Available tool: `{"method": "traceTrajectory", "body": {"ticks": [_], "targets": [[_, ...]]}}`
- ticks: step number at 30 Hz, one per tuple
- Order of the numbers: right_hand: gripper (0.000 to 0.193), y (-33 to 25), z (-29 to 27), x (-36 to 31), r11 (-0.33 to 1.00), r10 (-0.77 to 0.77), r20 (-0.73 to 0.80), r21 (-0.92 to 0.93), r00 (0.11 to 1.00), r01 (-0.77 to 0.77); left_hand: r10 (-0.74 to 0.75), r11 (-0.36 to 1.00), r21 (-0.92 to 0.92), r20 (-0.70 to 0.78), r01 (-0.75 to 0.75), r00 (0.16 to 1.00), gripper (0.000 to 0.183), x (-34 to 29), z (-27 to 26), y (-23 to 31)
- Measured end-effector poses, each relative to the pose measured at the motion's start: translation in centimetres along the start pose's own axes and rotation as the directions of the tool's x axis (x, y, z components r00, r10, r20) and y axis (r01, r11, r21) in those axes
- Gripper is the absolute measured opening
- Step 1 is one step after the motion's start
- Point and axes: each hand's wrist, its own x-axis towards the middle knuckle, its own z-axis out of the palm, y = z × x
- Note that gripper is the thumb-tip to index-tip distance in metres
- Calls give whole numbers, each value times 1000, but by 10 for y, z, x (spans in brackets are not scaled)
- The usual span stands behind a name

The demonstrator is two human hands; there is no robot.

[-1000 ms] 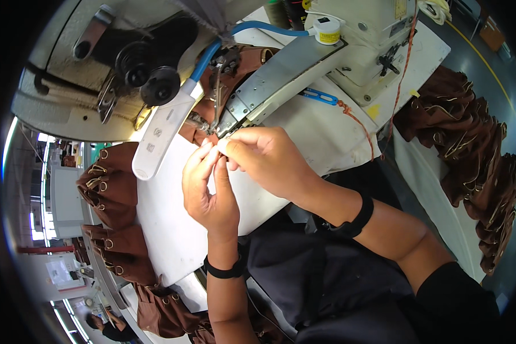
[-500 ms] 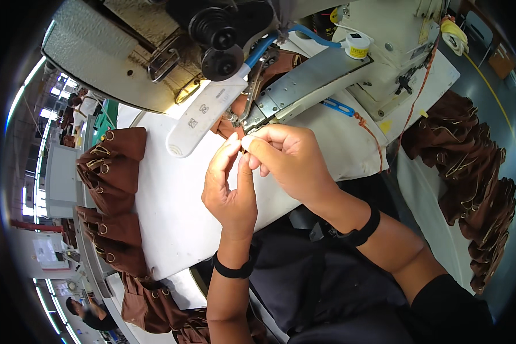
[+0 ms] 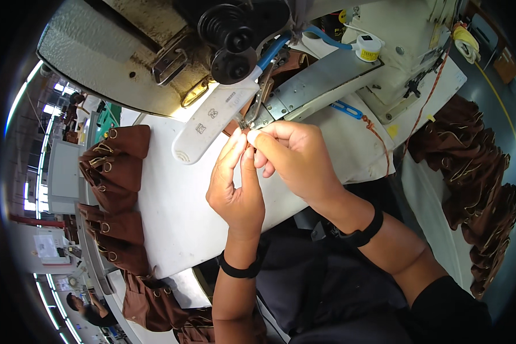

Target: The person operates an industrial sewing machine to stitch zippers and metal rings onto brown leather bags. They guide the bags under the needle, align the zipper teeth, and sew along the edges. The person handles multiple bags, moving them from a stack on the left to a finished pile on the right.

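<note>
While both hands meet at the needle of the grey industrial sewing machine, the left hand and right hand pinch fingertips shut, apparently on fine thread, too thin to confirm; brown leather piece lies just beyond the fingertips.

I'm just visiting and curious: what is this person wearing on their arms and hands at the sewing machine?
Both hands are bare, with no gloves or rings that I can make out. The left hand has a thin black band round its wrist. The right hand has a wider black band round its wrist. The forearms are uncovered; a dark sleeve begins near the right upper arm.
</note>
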Motion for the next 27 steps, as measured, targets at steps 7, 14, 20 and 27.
{"method": "traceTrajectory", "body": {"ticks": [7, 14, 20, 27], "targets": [[21, 1, 2, 1, 998, -4, -51, -67, 999, 0, -169, 970, -175, 0, 167, 986, 20, 4, 2, 7], [26, 5, 10, 0, 997, -58, -124, -47, 991, 53, -59, 997, -57, -10, 58, 998, 15, 7, 1, 1], [24, 13, 0, -6, 992, -96, -143, -93, 985, 84, 34, 997, 63, 7, -34, 999, 21, 8, 6, 3], [24, -11, -19, 7, 900, -339, -111, -329, 934, 287, 155, 942, 284, 105, -179, 982, 60, 10, 15, -8]]}}
